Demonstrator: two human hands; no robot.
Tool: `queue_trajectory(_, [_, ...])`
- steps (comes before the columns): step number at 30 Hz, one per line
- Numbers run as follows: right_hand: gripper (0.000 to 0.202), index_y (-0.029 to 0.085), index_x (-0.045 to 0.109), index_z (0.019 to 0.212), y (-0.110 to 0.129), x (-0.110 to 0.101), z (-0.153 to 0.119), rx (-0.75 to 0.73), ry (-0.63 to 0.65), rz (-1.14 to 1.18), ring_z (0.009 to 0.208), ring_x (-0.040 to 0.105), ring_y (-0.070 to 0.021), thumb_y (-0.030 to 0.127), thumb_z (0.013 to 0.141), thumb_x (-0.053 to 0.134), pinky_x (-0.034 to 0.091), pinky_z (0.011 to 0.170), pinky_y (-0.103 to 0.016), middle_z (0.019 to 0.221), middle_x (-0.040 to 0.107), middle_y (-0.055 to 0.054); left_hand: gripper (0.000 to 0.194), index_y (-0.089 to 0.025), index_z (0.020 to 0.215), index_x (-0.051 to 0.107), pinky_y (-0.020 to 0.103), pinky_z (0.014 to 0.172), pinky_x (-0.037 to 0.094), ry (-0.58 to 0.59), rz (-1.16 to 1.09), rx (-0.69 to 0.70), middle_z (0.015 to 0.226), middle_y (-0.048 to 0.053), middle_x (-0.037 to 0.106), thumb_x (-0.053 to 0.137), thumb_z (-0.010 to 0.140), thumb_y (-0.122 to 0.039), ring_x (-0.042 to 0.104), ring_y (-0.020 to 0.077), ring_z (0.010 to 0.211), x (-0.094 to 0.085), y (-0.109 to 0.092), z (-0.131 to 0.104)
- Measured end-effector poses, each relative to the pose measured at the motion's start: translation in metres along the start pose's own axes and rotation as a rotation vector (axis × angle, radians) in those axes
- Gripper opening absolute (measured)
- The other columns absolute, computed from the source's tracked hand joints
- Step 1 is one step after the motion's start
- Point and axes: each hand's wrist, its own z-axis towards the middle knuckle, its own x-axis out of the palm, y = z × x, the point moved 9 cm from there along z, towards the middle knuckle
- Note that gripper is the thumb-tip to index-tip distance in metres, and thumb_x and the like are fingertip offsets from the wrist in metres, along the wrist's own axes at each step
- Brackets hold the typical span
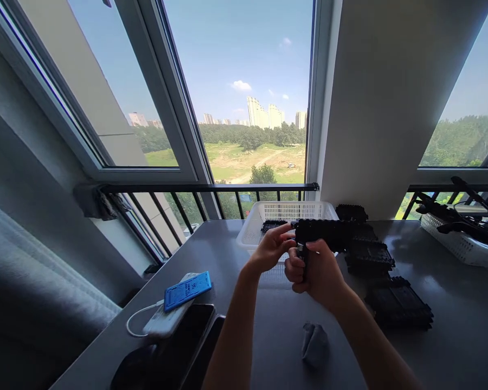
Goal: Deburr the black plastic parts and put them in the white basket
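A black pistol-shaped thing (321, 232) with a ridged top edge is held above the table, its narrow end toward the left. My right hand (319, 271) is wrapped around its grip, the thumb lying along the near side. A small silvery part (300, 247) shows at the front of the grip. At the narrow end, my left hand (270, 249) has its fingers bent around the tip; whether they pinch a small piece there I cannot tell. Behind and to the right, dark ridged blocks (370, 254) partly merge with its outline. Another ridged block (400, 303) lies nearer me.
A white plastic basket (254, 219) with black pieces stands behind my hands. A crumpled grey cloth (315, 346) lies in front. At left are a blue-cased device (187, 291), a white cable (136, 314) and dark phones (191, 330). Another basket (455, 244) holds black items at right.
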Motion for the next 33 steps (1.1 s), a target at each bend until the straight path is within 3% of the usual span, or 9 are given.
queue_trajectory(10, [0.030,0.020,0.034,0.057,-0.002,0.001,-0.003,0.017,-0.011,0.072,0.050,0.018,-0.0088,0.046,0.066,0.046,0.010,0.040,-0.019,0.055,0.022,0.006,0.040,-0.018,0.098,0.065,0.023,0.065,0.052,-0.037,-0.080,0.001,0.079,0.004,0.072,0.080,0.066,-0.038,0.065,0.0141,0.071,-0.006,0.006,-0.002])
queue_trajectory(23, [0.029,0.021,0.032,0.060,0.002,-0.005,-0.003,0.000,-0.040,0.112,0.051,0.017,-0.0095,0.046,0.069,0.045,0.011,0.041,-0.020,0.056,0.023,0.005,0.034,-0.015,0.102,0.068,0.023,0.063,0.053,0.062,-0.036,-0.014,0.076,0.006,0.071,0.075,0.073,-0.032,0.065,0.0147,0.070,0.001,0.004,-0.001])
queue_trajectory(33, [0.032,0.022,0.029,0.060,0.015,-0.012,-0.008,-0.056,-0.049,0.142,0.051,0.020,-0.0097,0.046,0.070,0.047,0.013,0.040,-0.019,0.056,0.023,0.005,0.045,-0.015,0.111,0.064,0.032,0.070,0.058,0.006,-0.053,-0.043,0.085,0.008,0.073,0.076,0.072,-0.033,0.069,0.0194,0.075,-0.015,0.006,-0.003])
